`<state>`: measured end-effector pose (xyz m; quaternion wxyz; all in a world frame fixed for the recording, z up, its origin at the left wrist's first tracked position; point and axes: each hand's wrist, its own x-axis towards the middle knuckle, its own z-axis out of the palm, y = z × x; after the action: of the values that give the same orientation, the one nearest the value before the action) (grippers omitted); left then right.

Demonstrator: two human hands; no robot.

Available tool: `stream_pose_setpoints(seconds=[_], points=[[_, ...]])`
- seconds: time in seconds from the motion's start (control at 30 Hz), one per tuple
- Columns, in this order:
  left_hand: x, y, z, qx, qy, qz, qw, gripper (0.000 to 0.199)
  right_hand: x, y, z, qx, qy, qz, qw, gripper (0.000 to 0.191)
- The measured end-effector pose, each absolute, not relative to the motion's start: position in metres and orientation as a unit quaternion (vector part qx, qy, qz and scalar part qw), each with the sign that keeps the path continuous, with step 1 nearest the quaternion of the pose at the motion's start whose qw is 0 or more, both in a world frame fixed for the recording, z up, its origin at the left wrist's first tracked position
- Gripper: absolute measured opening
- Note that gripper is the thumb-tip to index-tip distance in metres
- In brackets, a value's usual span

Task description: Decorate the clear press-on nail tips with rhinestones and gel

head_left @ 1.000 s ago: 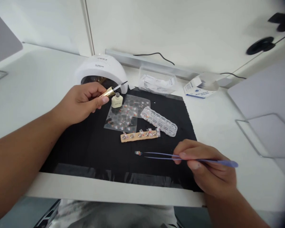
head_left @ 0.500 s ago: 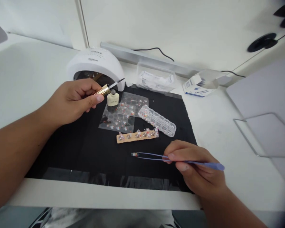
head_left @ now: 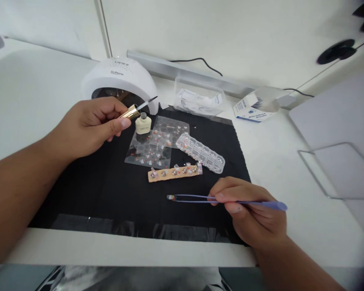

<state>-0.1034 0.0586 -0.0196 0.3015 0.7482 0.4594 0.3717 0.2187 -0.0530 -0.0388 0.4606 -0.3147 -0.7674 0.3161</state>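
Observation:
My left hand [head_left: 101, 123] pinches the gold cap of a nail polish brush [head_left: 130, 114], its bristles pointing up and to the right. Just right of it stands an uncapped cream polish bottle [head_left: 143, 126]. Purple tweezers [head_left: 191, 198] lie between the fingers of my right hand [head_left: 251, 210]. Their tips grip a small clear piece with a coloured pattern, likely a sticker [head_left: 171, 197]. Beyond the tweezers, a tan strip [head_left: 168, 174] carries several silver studs, some with clear decorated nail tips on them. Clear sticker sheets [head_left: 148, 151] lie partly under the bottle.
A clear compartment case [head_left: 202, 152] lies behind the strip on the black mat [head_left: 109, 190]. At the back are a white nail lamp [head_left: 121, 76], a clear plastic box [head_left: 198, 97] with packets and an opened pad box [head_left: 251, 109]. A metal wire frame [head_left: 315, 178] is at right.
Hardly anything differs. The view has shifted slightly; both hands keep their holds on the brush and the tweezers.

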Motion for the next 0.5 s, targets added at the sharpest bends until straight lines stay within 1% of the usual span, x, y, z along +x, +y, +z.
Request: stream_pose_setpoints(seconds=[0.17,0.5], points=[[-0.1034,0.0584,-0.0188,0.748,0.464,0.368,0.301,0.014,0.2176,-0.0529,-0.0392,-0.325,-0.767,0.294,0.469,0.015],[-0.1057,0.0588,-0.0188,0.742,0.46,0.364,0.324,0.015,0.2177,-0.0558,-0.0394,-0.327,-0.747,0.274,0.511,0.015]])
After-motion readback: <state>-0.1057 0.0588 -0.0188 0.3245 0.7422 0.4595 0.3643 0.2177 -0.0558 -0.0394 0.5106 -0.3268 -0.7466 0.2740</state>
